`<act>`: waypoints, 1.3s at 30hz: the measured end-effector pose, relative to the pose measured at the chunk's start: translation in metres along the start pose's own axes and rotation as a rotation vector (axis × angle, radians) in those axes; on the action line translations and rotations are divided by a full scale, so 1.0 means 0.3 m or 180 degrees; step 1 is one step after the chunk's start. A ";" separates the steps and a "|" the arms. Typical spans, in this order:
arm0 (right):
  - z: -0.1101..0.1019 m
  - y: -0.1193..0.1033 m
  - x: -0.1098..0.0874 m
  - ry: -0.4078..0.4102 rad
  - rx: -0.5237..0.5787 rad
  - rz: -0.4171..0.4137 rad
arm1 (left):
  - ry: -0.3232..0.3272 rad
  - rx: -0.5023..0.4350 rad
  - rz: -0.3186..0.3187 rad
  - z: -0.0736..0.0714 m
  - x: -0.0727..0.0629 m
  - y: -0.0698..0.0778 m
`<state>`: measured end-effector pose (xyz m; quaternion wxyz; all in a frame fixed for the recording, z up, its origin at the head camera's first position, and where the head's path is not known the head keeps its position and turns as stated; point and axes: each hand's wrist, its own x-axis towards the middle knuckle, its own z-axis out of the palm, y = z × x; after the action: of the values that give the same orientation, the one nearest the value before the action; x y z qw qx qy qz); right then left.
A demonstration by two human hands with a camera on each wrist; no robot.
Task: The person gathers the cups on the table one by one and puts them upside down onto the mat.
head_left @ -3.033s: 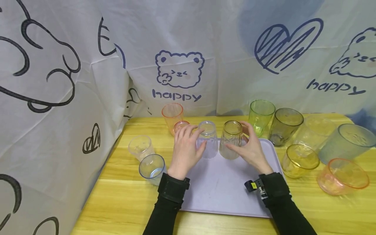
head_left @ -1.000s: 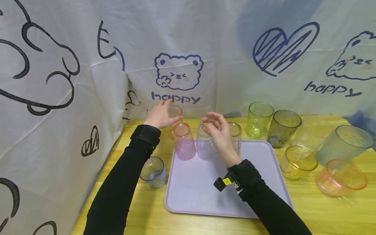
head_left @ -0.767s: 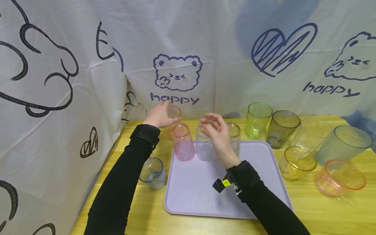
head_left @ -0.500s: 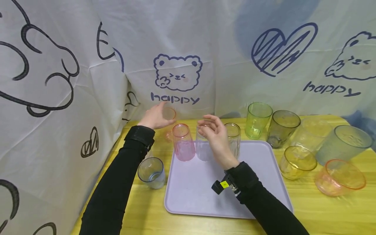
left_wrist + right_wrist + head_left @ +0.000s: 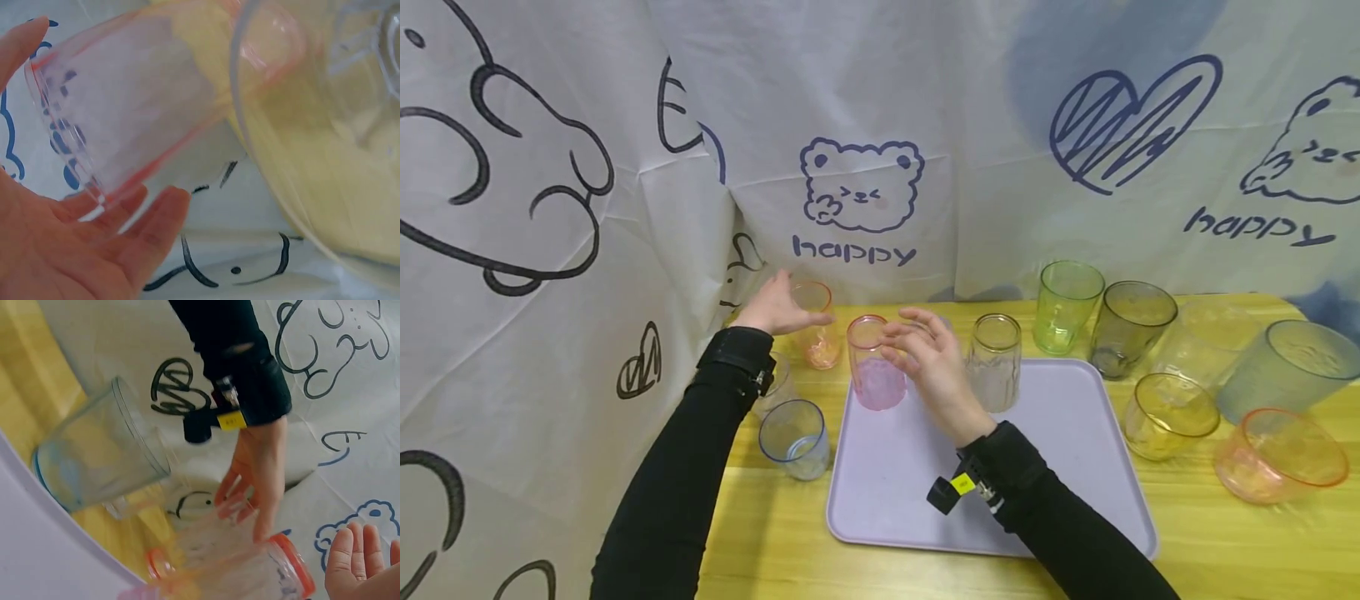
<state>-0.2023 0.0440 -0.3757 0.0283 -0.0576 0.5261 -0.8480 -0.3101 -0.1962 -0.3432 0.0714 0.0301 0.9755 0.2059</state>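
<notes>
1. Grip first: left hand (image 5: 777, 310) has thumb and fingers spread wide around the rim of the orange tumbler (image 5: 820, 347). The left wrist view shows a gap by the thumb, so I can't tell if it's actually pinching.
2. Under that forearm, a clear glass (image 5: 778, 390) and a blue-rimmed glass (image 5: 795, 450) sit on the table (image 5: 760, 567), just left of the tray.
3. Here's the change: half a second ago the tumbler was further right, close behind the pink glass. Now it's over to the left, and the hand's gone with it. It's off the tray, so my read is it's getting shifted, not added to the row.
4. Pink glass (image 5: 880, 387) is on the tray (image 5: 910, 508), near its back left corner, seemingly narrow end up.
5. Right hand (image 5: 932, 367) hovers over the tray, fingers loose, holding nothing. It's drifted left too, so the gold-rimmed glass (image 5: 995, 379) is fully in view, right of it.
6. Far right, off the tray: green glass (image 5: 1066, 312), grey glass (image 5: 1127, 333), yellow glass (image 5: 1168, 421), frosted blue glass (image 5: 1285, 367), low orange bowl (image 5: 1277, 462). Nobody's touching those, so I'd call them not in play.
</notes>
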 end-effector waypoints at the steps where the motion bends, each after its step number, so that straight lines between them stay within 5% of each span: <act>1: 0.003 0.002 -0.002 0.0002 0.0051 0.0052 | 0.0006 -0.0036 -0.0050 0.004 0.002 0.005; 10: 0.009 0.019 -0.016 0.0030 0.0191 0.0271 | 0.0140 -0.0198 -0.0459 0.054 0.021 0.042; 25: -0.006 0.034 -0.028 -0.0032 0.0095 0.0139 | 0.0251 -0.0070 -0.0473 0.078 0.037 0.048; 31: -0.013 0.035 -0.027 0.0003 0.0042 0.0115 | 0.0445 -0.0022 -0.0352 0.053 0.034 0.042; 39: -0.033 0.004 -0.016 0.0055 0.0089 0.0013 | 0.0932 -0.0091 0.0118 -0.022 -0.012 0.101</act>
<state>-0.1987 0.0527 -0.3814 0.0262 -0.0488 0.5145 -0.8557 -0.3067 -0.1715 -0.3245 -0.0750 0.0167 0.9717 0.2233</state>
